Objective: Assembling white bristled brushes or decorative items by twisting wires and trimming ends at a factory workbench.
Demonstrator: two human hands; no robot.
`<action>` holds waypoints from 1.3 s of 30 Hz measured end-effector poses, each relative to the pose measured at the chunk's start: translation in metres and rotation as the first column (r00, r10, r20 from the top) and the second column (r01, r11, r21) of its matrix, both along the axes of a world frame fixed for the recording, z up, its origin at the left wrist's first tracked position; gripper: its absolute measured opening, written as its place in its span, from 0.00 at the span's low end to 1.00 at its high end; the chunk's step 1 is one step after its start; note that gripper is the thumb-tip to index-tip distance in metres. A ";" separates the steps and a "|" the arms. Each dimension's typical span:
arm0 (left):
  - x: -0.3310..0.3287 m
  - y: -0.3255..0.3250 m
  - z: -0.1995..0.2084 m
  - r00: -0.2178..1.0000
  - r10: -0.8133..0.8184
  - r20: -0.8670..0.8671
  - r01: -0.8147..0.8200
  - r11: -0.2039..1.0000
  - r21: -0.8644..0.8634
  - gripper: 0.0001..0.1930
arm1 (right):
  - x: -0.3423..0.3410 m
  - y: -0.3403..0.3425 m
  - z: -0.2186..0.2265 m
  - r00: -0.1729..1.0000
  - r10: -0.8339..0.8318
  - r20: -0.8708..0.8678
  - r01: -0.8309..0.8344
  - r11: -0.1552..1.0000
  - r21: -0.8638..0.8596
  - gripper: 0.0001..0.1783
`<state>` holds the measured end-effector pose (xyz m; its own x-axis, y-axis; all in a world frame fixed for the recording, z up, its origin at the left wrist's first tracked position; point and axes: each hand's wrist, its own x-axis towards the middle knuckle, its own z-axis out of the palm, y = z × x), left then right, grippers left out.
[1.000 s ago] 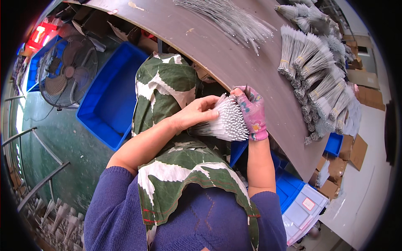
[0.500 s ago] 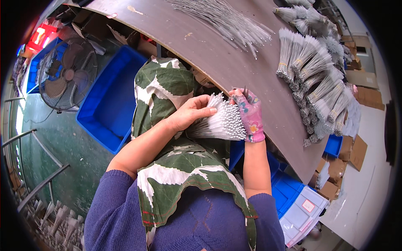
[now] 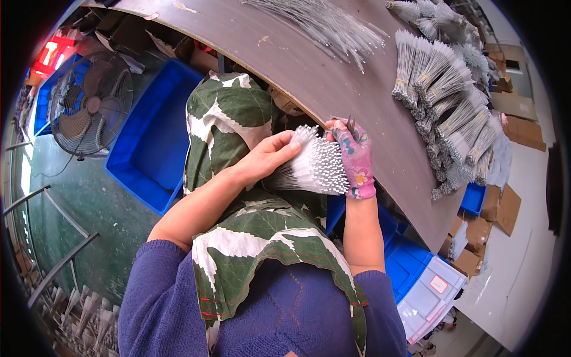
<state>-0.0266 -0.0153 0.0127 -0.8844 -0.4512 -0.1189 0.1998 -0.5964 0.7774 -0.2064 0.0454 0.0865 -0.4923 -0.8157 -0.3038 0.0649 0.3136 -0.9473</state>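
A fanned bundle of thin white rods (image 3: 315, 169) lies across my lap, over a green and white leaf-print apron (image 3: 238, 119). My left hand (image 3: 270, 156), bare, grips the bundle at its left side. My right hand (image 3: 354, 157), in a pink patterned glove, holds the bundle's right end against the edge of the brown table (image 3: 333, 77). Small dark tips stick up between the gloved fingers; I cannot tell what they are.
On the table lie loose grey rods (image 3: 324, 24) and several tied bundles (image 3: 443, 95) at the right. A blue bin (image 3: 151, 140) and a floor fan (image 3: 89, 104) stand to the left. More blue and clear bins (image 3: 419, 276) and cardboard boxes (image 3: 505, 205) sit at the right.
Both hands have kept hold of the bundle; the fingers have shifted slightly along the rods near the table edge.
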 end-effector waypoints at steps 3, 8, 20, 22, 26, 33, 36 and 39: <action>0.006 0.003 -0.007 0.968 -0.215 -0.127 0.209 0.976 -0.060 0.53 | 0.002 -0.002 0.001 0.997 -0.043 0.068 0.046 0.998 -0.039 0.10; -0.007 0.002 0.001 0.960 -0.119 0.254 0.218 0.886 -0.409 0.41 | 0.002 -0.013 0.001 1.000 0.003 -0.024 -0.004 0.999 -0.032 0.10; -0.041 0.024 0.001 0.872 0.271 0.408 -0.042 0.871 -0.489 0.25 | -0.036 -0.042 0.010 0.980 0.196 -0.044 -0.196 0.981 0.004 0.12; -0.042 0.025 -0.001 0.861 0.368 0.351 -0.165 0.854 -0.493 0.26 | -0.031 -0.050 0.010 0.972 0.233 -0.017 -0.233 0.972 -0.034 0.11; -0.039 0.016 -0.023 0.838 0.479 0.261 -0.366 0.848 -0.383 0.22 | -0.003 -0.060 0.014 0.955 0.296 -0.020 -0.297 0.954 -0.046 0.09; -0.038 0.007 -0.031 0.889 0.368 0.274 -0.328 0.927 -0.180 0.17 | -0.002 -0.057 -0.001 0.968 0.202 0.148 -0.192 0.978 -0.076 0.08; -0.035 0.006 -0.034 0.903 0.274 0.331 -0.220 0.956 -0.192 0.14 | -0.003 -0.053 0.002 0.963 0.142 0.230 -0.141 0.990 -0.019 0.09; -0.036 0.006 -0.027 0.902 0.266 0.340 -0.189 0.951 -0.243 0.14 | -0.002 -0.052 0.005 0.971 0.110 0.210 -0.110 0.994 -0.015 0.09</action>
<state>-0.0627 -0.0089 -0.0142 -0.6664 -0.6830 -0.2990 -0.0082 -0.3942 0.9190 -0.2086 -0.0063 0.0914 -0.3248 -0.8626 -0.3878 0.2280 0.3265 -0.9173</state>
